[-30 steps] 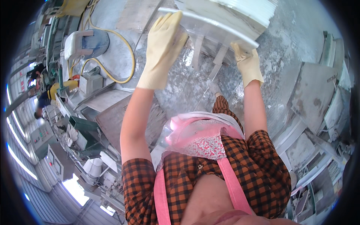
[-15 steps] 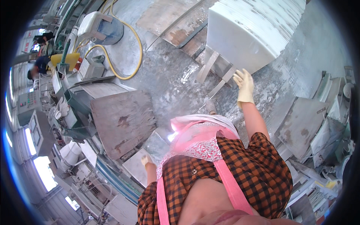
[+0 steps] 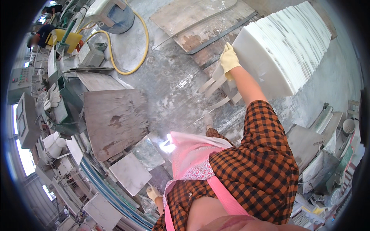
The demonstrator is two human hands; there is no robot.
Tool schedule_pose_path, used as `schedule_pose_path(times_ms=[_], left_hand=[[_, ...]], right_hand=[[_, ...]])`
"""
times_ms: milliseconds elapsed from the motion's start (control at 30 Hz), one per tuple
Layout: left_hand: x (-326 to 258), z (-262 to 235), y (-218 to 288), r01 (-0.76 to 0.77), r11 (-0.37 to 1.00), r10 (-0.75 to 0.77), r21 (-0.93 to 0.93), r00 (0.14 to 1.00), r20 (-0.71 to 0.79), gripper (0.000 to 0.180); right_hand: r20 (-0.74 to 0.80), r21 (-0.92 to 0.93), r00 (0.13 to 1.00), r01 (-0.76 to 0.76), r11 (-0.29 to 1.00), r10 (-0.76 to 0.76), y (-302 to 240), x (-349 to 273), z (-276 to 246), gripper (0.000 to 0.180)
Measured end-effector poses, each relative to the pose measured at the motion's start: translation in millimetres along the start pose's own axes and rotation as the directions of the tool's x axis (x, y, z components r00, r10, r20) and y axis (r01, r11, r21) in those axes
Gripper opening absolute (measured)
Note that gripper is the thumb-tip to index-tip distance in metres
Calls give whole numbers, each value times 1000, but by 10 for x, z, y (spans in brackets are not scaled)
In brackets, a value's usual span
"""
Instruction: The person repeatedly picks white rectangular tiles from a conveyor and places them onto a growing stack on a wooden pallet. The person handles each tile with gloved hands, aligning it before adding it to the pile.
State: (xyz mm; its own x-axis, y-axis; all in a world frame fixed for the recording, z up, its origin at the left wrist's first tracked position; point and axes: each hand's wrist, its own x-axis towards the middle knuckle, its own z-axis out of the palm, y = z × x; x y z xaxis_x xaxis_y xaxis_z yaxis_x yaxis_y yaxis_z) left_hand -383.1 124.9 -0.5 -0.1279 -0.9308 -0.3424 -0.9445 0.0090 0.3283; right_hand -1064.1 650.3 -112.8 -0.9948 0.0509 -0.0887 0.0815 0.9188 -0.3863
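Above a mottled grey workshop floor (image 3: 173, 84), my gloved left hand (image 3: 153, 192), its grip unclear, hangs beside a square pale slab (image 3: 130, 174); to the right, my right hand (image 3: 230, 61), the nearer, reaches the left edge of stacked white slabs (image 3: 283, 52), whether gripping I cannot tell, their long axis running away rightward.

White rectangular windows (image 3: 25, 158): blown out, at your left.
Grey slick floor (image 3: 165, 96): bright, with pale sheen before you.
Pink apron with floral trim (image 3: 189, 154): hard white glare at its left edge.
Fisheye rim: dark, blue-fringed, bending lines.
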Motion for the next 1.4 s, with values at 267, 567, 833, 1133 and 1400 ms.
schedule_pose_path(times_ms=[267,567,833,1133,1400], left_hand=[[-404,-288,-233,-12,996,15,84,999,-39,26],[-292,-507,-246,-69,983,77,168,996,-41,35],[-268,-510,-224,-140,958,151,249,988,-25,35],[-359,-236,388,-149,988,148,29,989,8,30],[-122,182,1486,-423,901,411,93,903,125,32]], right_hand=[[579,-785,808,516,343,109,-365,183,-609,26],[588,-767,807,535,353,54,-569,-34,-1000,43],[574,-765,819,530,367,15,-555,-56,-1013,42],[191,-451,803,582,676,-564,-340,-318,-529,13],[126,126,871,460,879,-474,-17,-2254,-488,23]])
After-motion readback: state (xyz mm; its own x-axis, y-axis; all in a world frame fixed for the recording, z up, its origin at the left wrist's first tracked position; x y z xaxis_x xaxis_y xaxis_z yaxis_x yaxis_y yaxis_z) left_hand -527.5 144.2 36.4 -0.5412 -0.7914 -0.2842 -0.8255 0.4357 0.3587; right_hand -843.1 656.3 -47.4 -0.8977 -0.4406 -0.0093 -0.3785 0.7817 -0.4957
